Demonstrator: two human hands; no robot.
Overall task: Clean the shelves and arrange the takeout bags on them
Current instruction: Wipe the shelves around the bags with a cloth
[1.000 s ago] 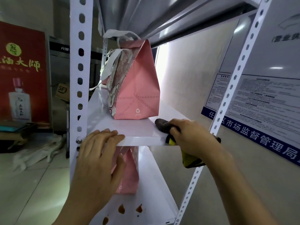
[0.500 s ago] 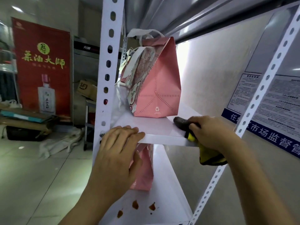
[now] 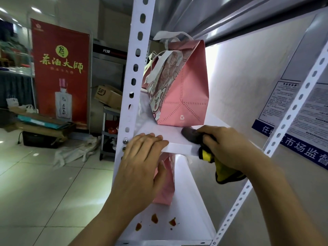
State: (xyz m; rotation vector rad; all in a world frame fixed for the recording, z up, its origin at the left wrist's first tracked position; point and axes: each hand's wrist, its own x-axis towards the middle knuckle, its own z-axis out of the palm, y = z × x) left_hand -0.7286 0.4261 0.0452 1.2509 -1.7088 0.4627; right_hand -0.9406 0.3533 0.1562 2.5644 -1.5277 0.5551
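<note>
White metal shelf (image 3: 177,134) mid-wipe; right hand (image 3: 229,148) clutches yellow-grey cloth (image 3: 221,172); left hand (image 3: 140,166) flat, empty; brown stains (image 3: 154,219) below remain.

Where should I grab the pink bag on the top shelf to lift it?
Probably by the white handles sticking up from the pink bag. Reach from the front, over the shelf edge: the bag stands upright, its sides slope inward toward the top, and the next shelf sits close above.
</note>
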